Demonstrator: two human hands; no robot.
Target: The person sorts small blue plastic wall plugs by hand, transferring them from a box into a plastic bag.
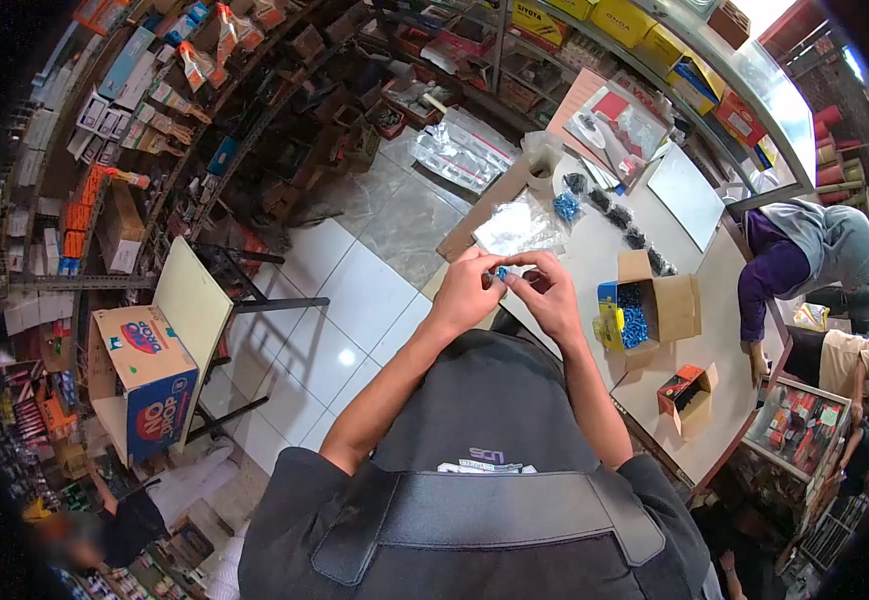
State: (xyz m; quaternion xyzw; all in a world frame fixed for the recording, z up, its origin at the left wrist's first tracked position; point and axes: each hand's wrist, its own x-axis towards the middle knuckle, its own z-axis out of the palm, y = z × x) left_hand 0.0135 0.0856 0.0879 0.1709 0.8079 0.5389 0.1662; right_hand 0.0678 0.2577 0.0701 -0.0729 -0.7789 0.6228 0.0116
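Both hands meet in front of my chest, near the table edge. My left hand (468, 292) and my right hand (547, 295) pinch small blue pieces (501, 272) between their fingertips; their exact shape is too small to tell. Just beyond the hands lie clear plastic bags (523, 225). A bunch of blue pieces in plastic (567, 207) sits past them, beside a row of black bundles (612, 210). To the right stands an open box filled with blue pieces (633, 318). Nearer the front edge is a smaller open box with black pieces (693, 393).
The white table (595, 250) curves along my right. A person in a grey head covering (835, 240) leans on its far side. A white board (687, 196) lies on top. On the left, a cardboard box (160, 375) rests on a chair (195, 310). Shelves surround the tiled floor.
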